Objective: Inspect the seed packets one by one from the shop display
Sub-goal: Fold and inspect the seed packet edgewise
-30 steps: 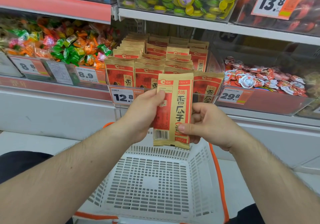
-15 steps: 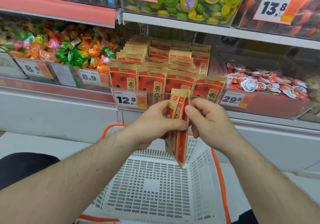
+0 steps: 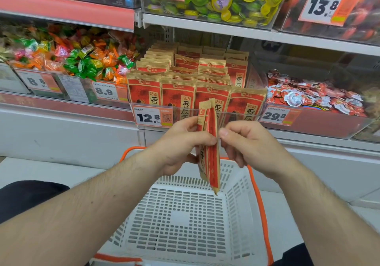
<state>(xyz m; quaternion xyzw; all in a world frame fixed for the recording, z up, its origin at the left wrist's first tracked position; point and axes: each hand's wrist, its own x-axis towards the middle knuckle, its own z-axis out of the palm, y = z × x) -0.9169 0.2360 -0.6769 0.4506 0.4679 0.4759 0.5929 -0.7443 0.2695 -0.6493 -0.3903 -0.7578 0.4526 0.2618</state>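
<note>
A red and tan seed packet (image 3: 210,158) hangs edge-on in front of me, above the white basket (image 3: 238,200). My left hand (image 3: 181,146) pinches its left side with thumb and fingers. Its right edge is pinched at mid height by my right hand (image 3: 248,142). Behind the hands, several rows of matching seed packets (image 3: 178,92) stand upright in a clear display bin (image 3: 242,114) with a 12.8 price tag.
A bin of colourful wrapped candies (image 3: 82,64) sits to the left, a bin of small red and white cups (image 3: 312,99) to the right. An upper shelf (image 3: 226,28) holds green and yellow jelly packs. The basket has orange handles (image 3: 261,204).
The packet turned from facing me flat to edge-on. Both hands shifted up and closer together, pinching it near the middle.
</note>
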